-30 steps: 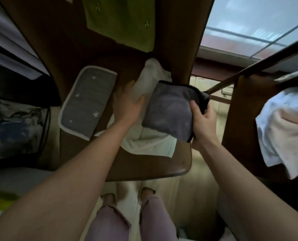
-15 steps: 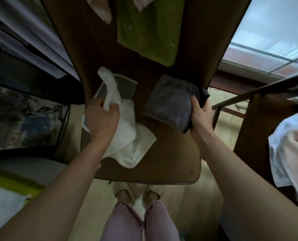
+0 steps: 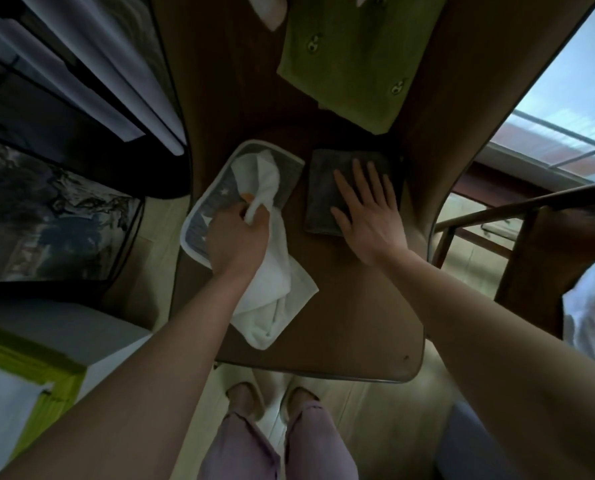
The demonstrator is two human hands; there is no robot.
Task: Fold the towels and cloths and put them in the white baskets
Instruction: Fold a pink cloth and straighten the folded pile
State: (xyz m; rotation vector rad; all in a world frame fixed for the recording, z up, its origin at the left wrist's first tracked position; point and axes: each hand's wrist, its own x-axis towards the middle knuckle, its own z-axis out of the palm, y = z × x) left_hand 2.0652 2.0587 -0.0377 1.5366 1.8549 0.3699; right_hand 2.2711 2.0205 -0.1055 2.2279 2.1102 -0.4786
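The left hand (image 3: 235, 237) has its fingers curled tight around the middle of a soft white towel (image 3: 272, 282). The towel is bunched and wrinkly (like a squeezed rope where the hand grips it). Its top end flops onto a gray padded mat (image 3: 220, 202) with a white border, rounded corners and little white stars. Its bottom end lies in loose folds on the brown wooden tabletop (image 3: 351, 323), toward the near edge.

The right hand (image 3: 367, 209) lies flat with fingers straight and spread, pressing down on a dark gray cloth (image 3: 324, 192). That cloth looks fuzzy and is folded into a neat rectangle. It sits just beside the mat, close to the right edge of the tabletop.

Farther back lies a flat green cloth (image 3: 351, 53) with small round pictures on it. The tabletop's near right corner is rounded and smooth.
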